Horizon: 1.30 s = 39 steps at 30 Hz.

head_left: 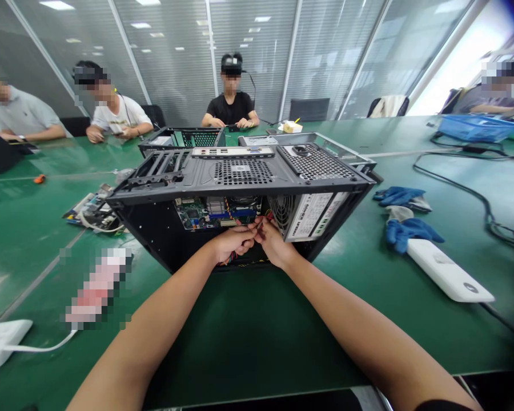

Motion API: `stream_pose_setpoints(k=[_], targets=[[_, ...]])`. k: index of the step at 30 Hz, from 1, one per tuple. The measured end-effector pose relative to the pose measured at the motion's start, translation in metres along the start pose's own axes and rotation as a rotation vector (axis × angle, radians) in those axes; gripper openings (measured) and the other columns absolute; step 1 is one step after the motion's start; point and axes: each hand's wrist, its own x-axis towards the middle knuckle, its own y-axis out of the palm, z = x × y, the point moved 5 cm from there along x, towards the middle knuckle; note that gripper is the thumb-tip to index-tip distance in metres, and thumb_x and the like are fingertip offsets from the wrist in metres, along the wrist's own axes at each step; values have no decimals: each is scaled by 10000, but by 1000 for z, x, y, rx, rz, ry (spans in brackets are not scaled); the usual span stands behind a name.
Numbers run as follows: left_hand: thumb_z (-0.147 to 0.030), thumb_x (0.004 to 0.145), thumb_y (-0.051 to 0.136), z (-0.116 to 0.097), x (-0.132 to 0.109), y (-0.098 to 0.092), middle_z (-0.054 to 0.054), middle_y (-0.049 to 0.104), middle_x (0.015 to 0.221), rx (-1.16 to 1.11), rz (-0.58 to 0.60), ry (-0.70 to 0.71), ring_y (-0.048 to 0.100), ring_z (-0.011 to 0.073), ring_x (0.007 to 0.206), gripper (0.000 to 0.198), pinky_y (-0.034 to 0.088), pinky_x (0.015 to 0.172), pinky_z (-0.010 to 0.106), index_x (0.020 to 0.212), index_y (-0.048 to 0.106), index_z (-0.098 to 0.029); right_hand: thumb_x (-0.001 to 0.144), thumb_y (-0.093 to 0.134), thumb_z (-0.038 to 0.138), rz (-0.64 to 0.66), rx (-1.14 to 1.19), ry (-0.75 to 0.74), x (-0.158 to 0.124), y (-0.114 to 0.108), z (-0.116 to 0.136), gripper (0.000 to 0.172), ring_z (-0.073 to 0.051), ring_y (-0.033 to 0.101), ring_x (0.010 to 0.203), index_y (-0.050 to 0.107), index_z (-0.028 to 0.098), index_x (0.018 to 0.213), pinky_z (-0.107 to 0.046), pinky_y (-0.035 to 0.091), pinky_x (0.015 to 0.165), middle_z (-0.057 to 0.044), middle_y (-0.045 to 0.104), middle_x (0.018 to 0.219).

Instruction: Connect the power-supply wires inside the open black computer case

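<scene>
An open black computer case (149, 228) stands on the table in front of me, its uncovered side facing me. Inside it, a motherboard (192, 216) shows at the upper left and a power supply (314, 217) with a fan at the upper right. Both my hands reach into the case and meet between these two parts. My left hand (233, 241) is closed, fingertips pinched together. Against it, my right hand (272, 240) pinches too. Whatever lies between the fingers is too small and hidden to name. Thin coloured wires (228, 260) show just beneath my left hand.
Another open case (184, 137) stands behind. To the right lie blue gloves (413, 233), a white power bank (448, 271) and black cables (466, 188). Left are a loose circuit board (92, 211) and a blurred phone-like object (98, 285). Several people sit around the table (248, 337).
</scene>
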Motion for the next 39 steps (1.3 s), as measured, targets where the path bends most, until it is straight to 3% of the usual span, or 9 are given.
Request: stream_pose_setpoints(k=[5, 8, 11, 18, 25, 28, 30, 35, 39], targets=[[-352, 977, 373, 8, 4, 7, -81, 331, 534, 233, -137, 128, 261, 51, 403, 321, 214, 430, 177, 804, 539, -139, 719, 710, 506, -149, -67, 16, -5, -6, -5, 309, -136, 540, 638, 585, 243, 823, -278, 378, 560, 18, 652, 752], [-292, 966, 388, 2, 3, 10, -6, 506, 612, 649, -275, 314, 492, 107, 555, 323, 387, 576, 218, 773, 592, -131, 730, 677, 514, -246, -89, -72, -6, -7, -8, 309, -154, 568, 664, 569, 238, 818, -283, 388, 569, 23, 617, 698], [-240, 961, 367, -4, -2, 17, 80, 640, 817, 1043, -375, 390, 633, 195, 781, 290, 457, 730, 288, 870, 621, -133, 744, 657, 502, -302, -76, -173, -6, -6, -9, 288, -151, 570, 670, 564, 231, 772, -314, 449, 667, 31, 575, 643], [-287, 975, 271, -1, -11, 33, 213, 677, 925, 1420, -496, 177, 689, 327, 794, 401, 514, 684, 408, 1218, 484, -48, 714, 681, 509, -341, -61, -131, -5, -6, -12, 298, -155, 594, 644, 563, 239, 752, -315, 481, 652, 52, 500, 596], [-266, 973, 322, -1, 0, 20, 138, 687, 955, 1158, -388, 278, 675, 234, 834, 304, 476, 736, 311, 1032, 590, -135, 725, 693, 513, -280, -34, -107, -3, -8, -9, 304, -157, 594, 679, 583, 233, 764, -305, 485, 622, 26, 568, 647], [-288, 970, 330, -1, 5, 9, 62, 660, 709, 882, -285, 302, 625, 165, 691, 361, 444, 668, 257, 776, 597, -142, 674, 742, 530, -195, -59, -28, -2, -9, -7, 350, -145, 560, 634, 605, 232, 795, -272, 436, 515, 8, 635, 731], [-323, 967, 338, -1, 6, 5, 39, 622, 603, 696, -209, 264, 542, 118, 558, 406, 402, 580, 225, 677, 558, -142, 651, 768, 525, -113, -46, 20, 0, -8, -5, 368, -160, 586, 693, 620, 238, 825, -280, 461, 555, -2, 668, 796], [-396, 925, 446, 1, 3, 1, 53, 656, 678, 202, -13, 124, 278, 40, 360, 299, 185, 379, 194, 758, 496, -154, 685, 741, 534, 19, -6, 120, 1, -7, -1, 344, -164, 595, 768, 656, 259, 872, -292, 483, 655, -2, 688, 871], [-414, 892, 528, 2, 3, -6, -66, 421, 510, -12, 82, 81, 241, 29, 359, 281, 130, 376, 158, 792, 504, -153, 752, 688, 529, 95, -10, 92, 0, -1, 3, 311, -139, 562, 678, 671, 259, 904, -331, 479, 712, 7, 699, 904]])
